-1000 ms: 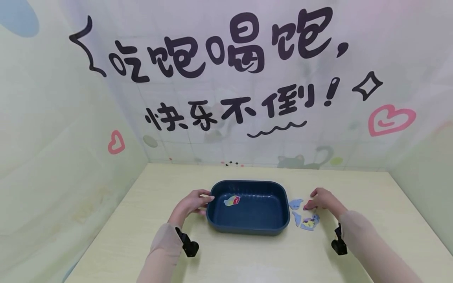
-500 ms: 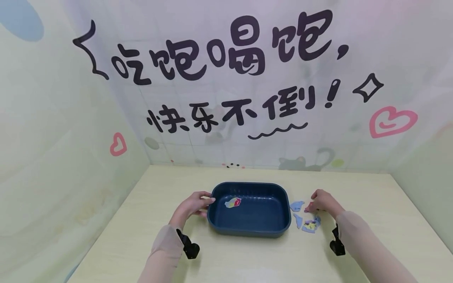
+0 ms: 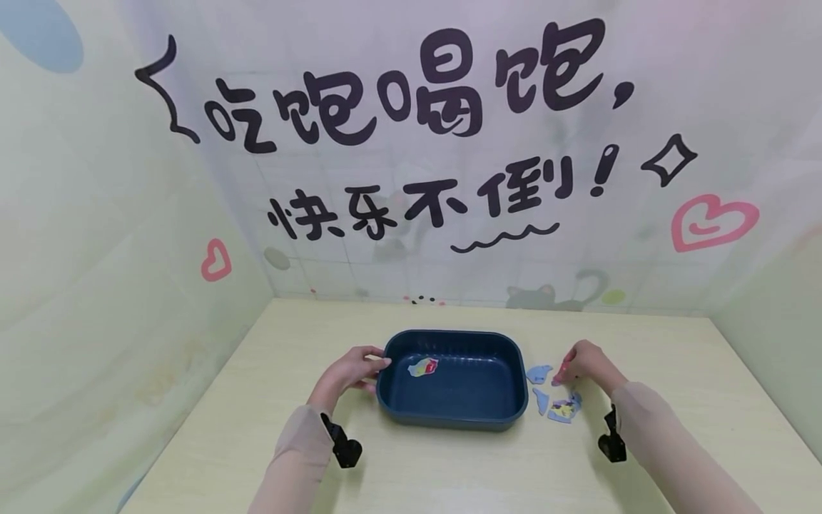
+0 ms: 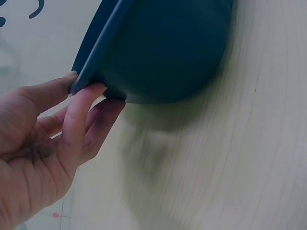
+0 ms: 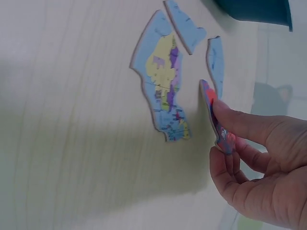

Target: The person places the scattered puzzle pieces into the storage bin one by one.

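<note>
My left hand [image 3: 352,370] pinches the left rim of a dark blue rectangular tub [image 3: 449,421], thumb on the rim and fingers against the outer wall, as the left wrist view shows. Right of the tub, my right hand [image 3: 587,360] pinches a red and blue map puzzle piece [image 5: 216,112] between thumb and fingers, standing on edge. Close by lie a larger blue and yellow puzzle piece [image 5: 163,72], a blue puzzle piece [image 5: 184,26] and a slim blue puzzle piece [image 5: 216,60]. Inside the tub, toward its left, lies a yellow and red puzzle piece [image 3: 423,367].
The pale wooden table [image 3: 424,471] stretches in front of the tub and to both sides. Behind it hangs a printed cloth backdrop [image 3: 411,271] with black lettering, and cloth walls stand left and right. Each wrist carries a small black camera.
My right hand has tilted the red and blue puzzle piece up in its pinch, its fingers rising slightly. My left hand stays on the tub rim, and the tub keeps its place.
</note>
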{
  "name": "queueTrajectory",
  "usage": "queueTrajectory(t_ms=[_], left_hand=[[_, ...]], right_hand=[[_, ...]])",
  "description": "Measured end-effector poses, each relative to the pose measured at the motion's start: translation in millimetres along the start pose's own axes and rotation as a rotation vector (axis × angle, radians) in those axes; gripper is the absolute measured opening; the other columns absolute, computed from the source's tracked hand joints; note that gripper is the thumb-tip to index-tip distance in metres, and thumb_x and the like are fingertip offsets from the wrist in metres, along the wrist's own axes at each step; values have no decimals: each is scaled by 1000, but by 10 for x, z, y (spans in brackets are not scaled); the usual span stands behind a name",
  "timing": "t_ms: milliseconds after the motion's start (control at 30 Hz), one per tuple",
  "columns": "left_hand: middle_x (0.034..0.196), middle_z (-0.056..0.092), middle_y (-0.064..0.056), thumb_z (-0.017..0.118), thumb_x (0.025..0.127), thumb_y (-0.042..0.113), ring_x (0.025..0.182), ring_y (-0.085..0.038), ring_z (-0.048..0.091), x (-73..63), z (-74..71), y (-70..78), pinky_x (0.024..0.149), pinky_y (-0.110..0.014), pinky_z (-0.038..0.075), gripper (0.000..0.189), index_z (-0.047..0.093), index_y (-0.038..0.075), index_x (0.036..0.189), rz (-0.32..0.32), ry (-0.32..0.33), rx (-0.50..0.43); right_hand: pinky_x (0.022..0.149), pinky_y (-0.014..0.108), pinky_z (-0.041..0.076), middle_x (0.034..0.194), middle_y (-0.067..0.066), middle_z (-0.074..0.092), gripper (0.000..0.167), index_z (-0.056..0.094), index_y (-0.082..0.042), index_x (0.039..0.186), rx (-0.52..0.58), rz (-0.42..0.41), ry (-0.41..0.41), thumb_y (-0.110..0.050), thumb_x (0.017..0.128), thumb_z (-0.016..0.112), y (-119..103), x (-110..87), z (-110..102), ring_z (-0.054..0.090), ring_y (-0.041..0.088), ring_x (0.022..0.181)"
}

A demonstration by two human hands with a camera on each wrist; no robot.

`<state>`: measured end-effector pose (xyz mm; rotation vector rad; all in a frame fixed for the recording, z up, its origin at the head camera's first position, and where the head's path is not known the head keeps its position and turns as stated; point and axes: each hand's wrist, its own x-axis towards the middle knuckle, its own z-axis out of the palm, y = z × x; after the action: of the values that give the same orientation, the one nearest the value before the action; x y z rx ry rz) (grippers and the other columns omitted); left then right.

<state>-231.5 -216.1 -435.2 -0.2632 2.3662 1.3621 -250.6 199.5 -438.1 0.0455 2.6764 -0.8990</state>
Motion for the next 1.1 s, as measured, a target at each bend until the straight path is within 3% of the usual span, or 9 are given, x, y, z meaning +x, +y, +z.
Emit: queueTrajectory(t_ms=[267,533,1100], left_hand=[[119,58,-18,56,92,23,96,-22,62,-33,-20,38,59,-26,55,43,47,2,128,-6,-14,-4],[119,58,-18,55,92,23,99,-24,62,-41,-32,36,61,-27,55,43,46,1,128,-9,-32,-5],[121,58,-18,55,92,24,104,-26,61,-2,-28,9,60,-27,55,44,45,2,130,-2,-47,-19]], right_hand=[[54,21,45,72,9,62,12,63,8,79,39,-16,-24,5,68,67,1,46,-32,52,13,63],[54,21,49,72,8,63,19,61,13,88,139,-34,-61,2,74,67,-35,-43,-131,53,9,59],[63,27,53,75,5,66,30,59,14,99,225,-29,-78,-6,79,69,0,-148,-281,57,8,62]])
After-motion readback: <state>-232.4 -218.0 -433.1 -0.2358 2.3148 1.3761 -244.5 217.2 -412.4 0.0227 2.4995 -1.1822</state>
